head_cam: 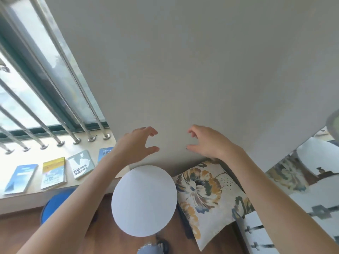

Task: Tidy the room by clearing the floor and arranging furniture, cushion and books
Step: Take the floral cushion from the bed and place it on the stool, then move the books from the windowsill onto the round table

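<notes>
My left hand (136,143) and my right hand (207,142) are raised in front of a plain grey wall, fingers loosely curved, holding nothing. Below them stands a round white table top (145,200). A floral cushion (205,195) leans to the right of it, against the wall and a bed. Several books lie in a row on the windowsill (55,145): a blue one (21,177), a yellow-topped one (53,172), a grey-green one (81,164), and another blue one (104,154) partly hidden by my left forearm.
A blue round stool (56,202) sits under my left arm on the wooden floor (91,241). A window with metal bars (36,88) fills the left. A bed with patterned white bedding (302,208) lies at the right.
</notes>
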The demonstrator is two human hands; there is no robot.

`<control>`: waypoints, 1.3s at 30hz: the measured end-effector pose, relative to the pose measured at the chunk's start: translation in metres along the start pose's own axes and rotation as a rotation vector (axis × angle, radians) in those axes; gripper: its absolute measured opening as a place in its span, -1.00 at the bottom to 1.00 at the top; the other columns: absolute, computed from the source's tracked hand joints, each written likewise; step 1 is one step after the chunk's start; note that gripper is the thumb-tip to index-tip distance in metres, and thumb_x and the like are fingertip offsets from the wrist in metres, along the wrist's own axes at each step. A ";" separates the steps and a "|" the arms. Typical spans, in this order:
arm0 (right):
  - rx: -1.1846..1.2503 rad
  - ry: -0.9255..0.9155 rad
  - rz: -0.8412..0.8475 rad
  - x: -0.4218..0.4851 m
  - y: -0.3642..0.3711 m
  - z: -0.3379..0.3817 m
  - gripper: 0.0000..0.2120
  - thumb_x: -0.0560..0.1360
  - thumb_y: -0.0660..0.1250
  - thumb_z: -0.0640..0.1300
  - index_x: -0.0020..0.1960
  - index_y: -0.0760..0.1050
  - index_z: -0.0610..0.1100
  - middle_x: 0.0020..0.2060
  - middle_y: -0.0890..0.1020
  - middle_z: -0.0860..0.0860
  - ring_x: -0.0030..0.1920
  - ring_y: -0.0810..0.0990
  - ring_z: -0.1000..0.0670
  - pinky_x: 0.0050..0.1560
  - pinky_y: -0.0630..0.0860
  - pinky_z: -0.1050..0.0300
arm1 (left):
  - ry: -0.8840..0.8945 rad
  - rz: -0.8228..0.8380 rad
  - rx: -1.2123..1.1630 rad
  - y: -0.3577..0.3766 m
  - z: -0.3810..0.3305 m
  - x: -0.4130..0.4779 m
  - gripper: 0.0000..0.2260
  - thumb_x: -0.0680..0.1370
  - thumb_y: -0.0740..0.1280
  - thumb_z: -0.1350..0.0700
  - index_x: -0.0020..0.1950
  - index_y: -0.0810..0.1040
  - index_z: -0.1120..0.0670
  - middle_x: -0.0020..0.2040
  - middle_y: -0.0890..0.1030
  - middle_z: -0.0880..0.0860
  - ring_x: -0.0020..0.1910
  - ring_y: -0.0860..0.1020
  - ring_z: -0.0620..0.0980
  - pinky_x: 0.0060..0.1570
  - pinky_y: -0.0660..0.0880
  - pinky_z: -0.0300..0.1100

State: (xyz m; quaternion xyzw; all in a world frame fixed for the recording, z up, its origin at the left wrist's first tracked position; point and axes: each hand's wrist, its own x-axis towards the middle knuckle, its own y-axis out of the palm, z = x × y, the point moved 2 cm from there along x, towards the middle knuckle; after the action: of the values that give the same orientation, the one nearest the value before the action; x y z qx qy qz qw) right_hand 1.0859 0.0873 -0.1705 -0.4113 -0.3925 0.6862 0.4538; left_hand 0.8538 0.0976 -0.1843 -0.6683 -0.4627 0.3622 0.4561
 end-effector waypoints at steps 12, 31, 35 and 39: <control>-0.019 -0.209 -0.003 0.023 -0.001 0.104 -0.48 0.51 0.36 0.05 0.40 0.33 -0.05 0.28 0.49 0.04 0.26 0.50 0.01 0.24 0.43 0.06 | -0.162 -0.147 0.059 -0.049 0.052 -0.072 -0.55 0.52 0.33 -0.14 0.37 0.35 -0.09 0.32 0.48 -0.15 0.26 0.47 -0.06 0.11 0.42 -0.12; -0.029 -0.369 0.082 0.094 0.103 0.357 -0.49 0.50 0.38 0.06 0.39 0.35 -0.02 0.30 0.50 0.06 0.27 0.48 0.02 0.23 0.43 0.09 | -0.350 -0.213 0.010 -0.108 0.291 -0.208 -0.56 0.52 0.33 -0.11 0.36 0.38 -0.05 0.30 0.49 -0.12 0.27 0.44 -0.10 0.16 0.43 -0.12; -0.009 -0.333 0.078 0.114 0.126 0.404 -0.47 0.49 0.39 0.07 0.40 0.34 -0.02 0.29 0.51 0.06 0.26 0.49 0.02 0.25 0.44 0.06 | -0.338 -0.211 0.018 -0.120 0.344 -0.219 -0.57 0.53 0.33 -0.11 0.37 0.38 -0.05 0.31 0.48 -0.12 0.28 0.43 -0.10 0.13 0.42 -0.13; 0.021 -0.290 0.079 0.126 0.143 0.433 -0.47 0.50 0.40 0.05 0.40 0.34 -0.04 0.29 0.51 0.03 0.26 0.49 0.01 0.27 0.43 0.05 | -0.335 -0.214 0.008 -0.124 0.382 -0.225 -0.56 0.53 0.33 -0.10 0.37 0.38 -0.02 0.33 0.47 -0.10 0.30 0.42 -0.09 0.14 0.39 -0.15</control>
State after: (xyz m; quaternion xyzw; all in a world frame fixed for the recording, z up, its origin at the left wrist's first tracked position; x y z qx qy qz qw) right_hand 0.6131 0.0947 -0.1740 -0.3181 -0.4304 0.7597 0.3694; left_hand 0.4025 0.0082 -0.1758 -0.5436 -0.5992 0.4198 0.4114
